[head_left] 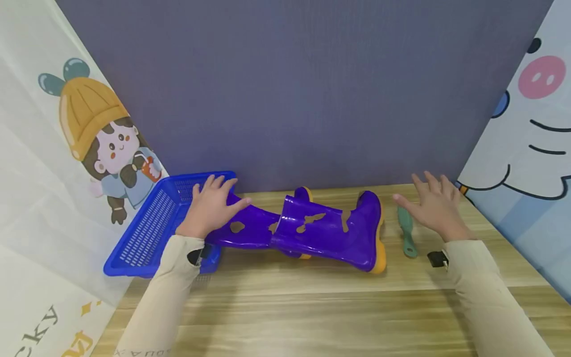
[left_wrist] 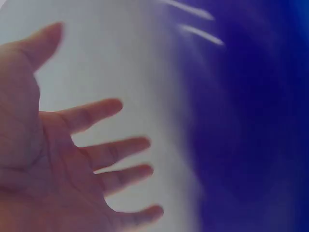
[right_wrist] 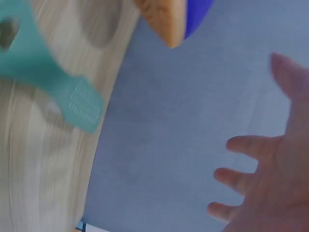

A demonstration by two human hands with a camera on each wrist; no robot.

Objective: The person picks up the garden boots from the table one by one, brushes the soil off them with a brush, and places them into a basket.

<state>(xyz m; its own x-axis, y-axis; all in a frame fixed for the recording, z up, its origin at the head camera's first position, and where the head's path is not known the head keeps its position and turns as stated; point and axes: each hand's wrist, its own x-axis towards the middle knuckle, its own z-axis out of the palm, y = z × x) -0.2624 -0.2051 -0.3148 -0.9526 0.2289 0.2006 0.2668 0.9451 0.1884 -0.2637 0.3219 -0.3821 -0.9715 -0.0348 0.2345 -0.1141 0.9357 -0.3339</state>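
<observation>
- The left hand [head_left: 209,206] lay with fingers [left_wrist: 99,112] spread and released on the shaft of the left purple rain boot [head_left: 243,228], beside the blue basket [head_left: 147,233].
- The right purple rain boot [head_left: 332,230] lay on its side at the middle of the table [head_left: 312,307], overlapping the first.
- The right hand [head_left: 434,206] hovered with fingers [right_wrist: 246,145] splayed, holding nothing, just right of the green brush [head_left: 407,230].

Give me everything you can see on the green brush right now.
The green brush is a small teal, plastic-looking brush lying flat on the wooden table, its long axis running toward the back wall. The right wrist view shows a hole in its handle and a patch of short bristles. It lies right of the nearer purple boot, apart from it. The right hand hovers beside it with fingers spread, not holding it.
</observation>
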